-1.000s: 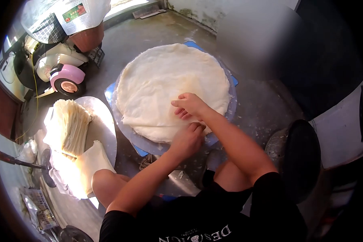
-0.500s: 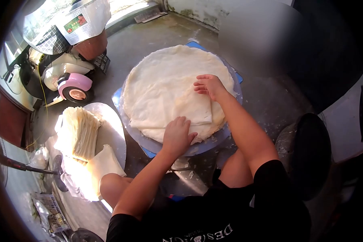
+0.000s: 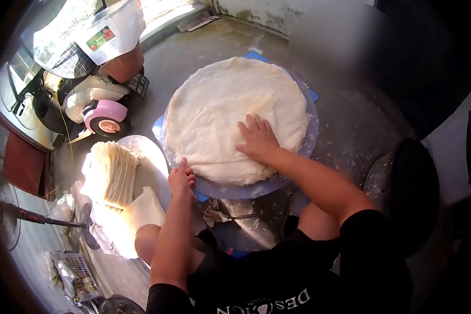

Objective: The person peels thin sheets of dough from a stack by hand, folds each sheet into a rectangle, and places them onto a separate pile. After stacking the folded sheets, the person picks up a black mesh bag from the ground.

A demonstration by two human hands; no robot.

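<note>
A round stack of thin, pale, dough-like sheets lies on a round board in front of me. My right hand rests palm down on the stack, right of its middle, with fingers spread. At the near left rim, my left hand is closed, its thumb and curled fingers at the corner of the top thin sheet. Part of that corner is hidden by the thumb. Left of the board stands a pile of folded sheets on a round tray, with one flatter folded piece beside it.
A pink-and-black wheeled thing stands at the left, below a white plastic basket. A fan and a small crate are at the lower left. A dark round stool is at my right. Pale scraps dot the floor.
My left hand has moved left to the stack's near left rim and closed there. My right hand has come down and nearer, flattening onto the sheets. The folded front edge has been spread out.
</note>
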